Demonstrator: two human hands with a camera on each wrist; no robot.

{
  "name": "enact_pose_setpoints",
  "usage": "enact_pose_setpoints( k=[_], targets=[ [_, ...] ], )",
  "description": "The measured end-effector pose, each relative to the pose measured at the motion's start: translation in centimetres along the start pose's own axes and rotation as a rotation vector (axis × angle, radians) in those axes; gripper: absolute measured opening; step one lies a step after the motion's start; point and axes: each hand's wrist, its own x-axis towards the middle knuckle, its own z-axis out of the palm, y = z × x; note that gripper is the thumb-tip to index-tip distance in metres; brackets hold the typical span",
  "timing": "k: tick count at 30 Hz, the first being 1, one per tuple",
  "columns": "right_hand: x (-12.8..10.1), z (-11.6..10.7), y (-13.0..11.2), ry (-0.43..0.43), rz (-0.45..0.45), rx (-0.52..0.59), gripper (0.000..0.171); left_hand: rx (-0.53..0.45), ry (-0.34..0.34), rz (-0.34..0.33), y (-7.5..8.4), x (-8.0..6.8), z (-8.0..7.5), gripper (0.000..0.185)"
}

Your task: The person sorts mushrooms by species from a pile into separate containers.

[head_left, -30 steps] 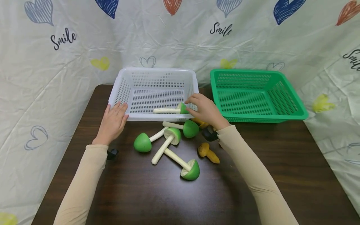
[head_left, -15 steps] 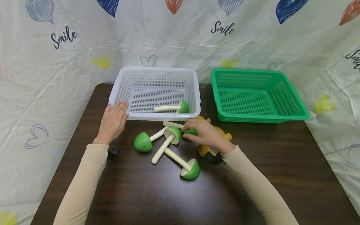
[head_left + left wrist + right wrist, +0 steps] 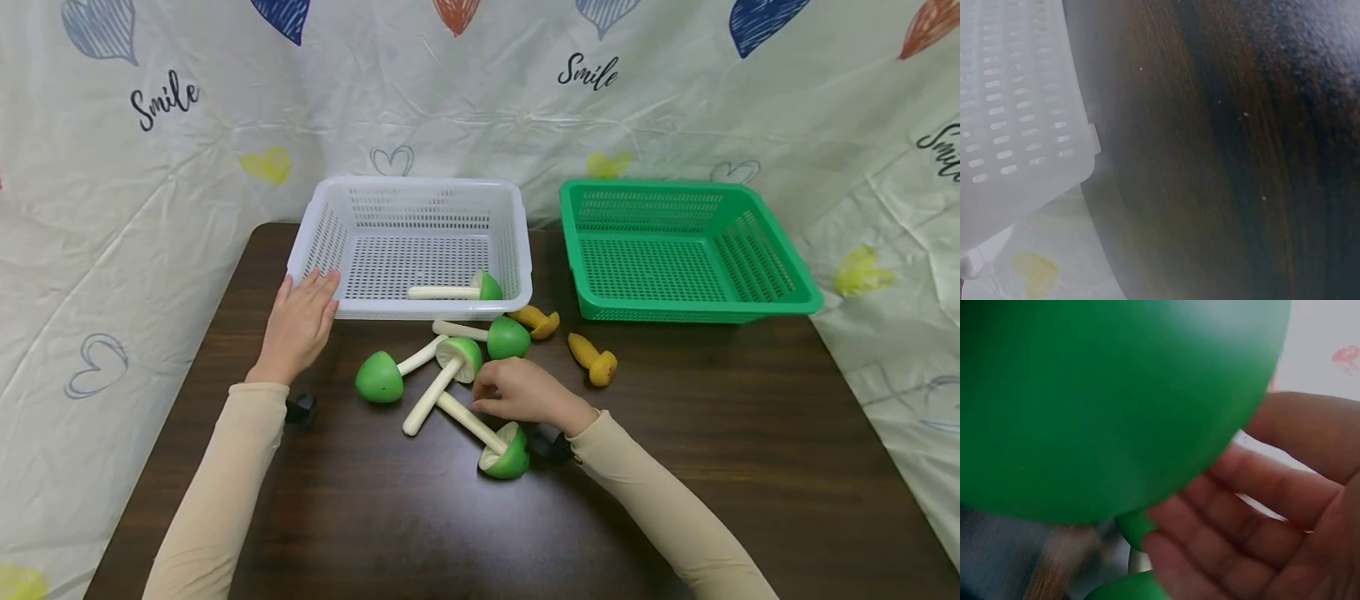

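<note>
Several toy mushrooms with green caps and white stems lie on the dark table (image 3: 390, 517). My right hand (image 3: 517, 392) is over the nearest green mushroom (image 3: 506, 454), fingers and thumb curled round its stem; it still lies on the table. Its cap (image 3: 1104, 400) fills the right wrist view, with my fingers (image 3: 1241, 519) beside it. Another green mushroom (image 3: 450, 292) lies inside the white basket (image 3: 408, 187). My left hand (image 3: 296, 329) rests flat on the table, fingertips against the basket's front left corner (image 3: 1022, 125).
A green basket (image 3: 772, 300) stands at the back right with nothing in it. Two yellow mushrooms (image 3: 536, 321) (image 3: 592, 360) lie in front of the baskets. A heart-printed cloth hangs behind and beside the table. The bare table top (image 3: 1222, 156) shows in the left wrist view.
My right hand has come back from the white basket, leaving a green mushroom there, and moved toward me onto the nearest mushroom's stem. The left hand has stayed put.
</note>
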Motion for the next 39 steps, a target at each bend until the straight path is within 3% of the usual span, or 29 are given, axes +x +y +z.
enact_pose_setpoints(
  k=[7,18,39],
  targets=[
    [0.1,0.7,-0.6,-0.123,0.109,0.023,0.016,-0.003,0.004,0.004,-0.2,0.0,0.0,0.043],
    [-0.3,2.1,-0.7,-0.217,0.109,0.083,0.028,-0.006,0.003,-0.006,-0.3,-0.2,0.0,0.044],
    [-1.4,2.1,0.3,-0.154,0.122,0.223,0.023,-0.014,-0.003,-0.003,-0.1,-0.1,0.0,0.044]
  ],
)
